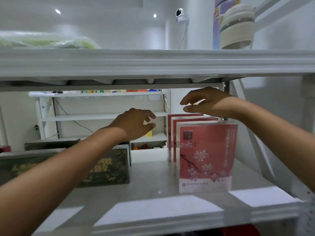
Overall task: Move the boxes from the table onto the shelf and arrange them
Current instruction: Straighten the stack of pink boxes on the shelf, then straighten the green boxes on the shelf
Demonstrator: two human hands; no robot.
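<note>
**Shelf check: both hands empty**

My left hand (136, 123) and right hand (204, 102): fingers loosely spread, gripping nothing, mid-frame. Three red boxes (204, 155) upright, centre-right on shelf (153, 181). Dark green boxes (109, 167) at lower left, partly behind my forearm.

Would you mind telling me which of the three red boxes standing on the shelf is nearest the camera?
The front red box, with its whole blossom-printed face showing; the middle red box and rear red box show only top edges behind it.
</note>
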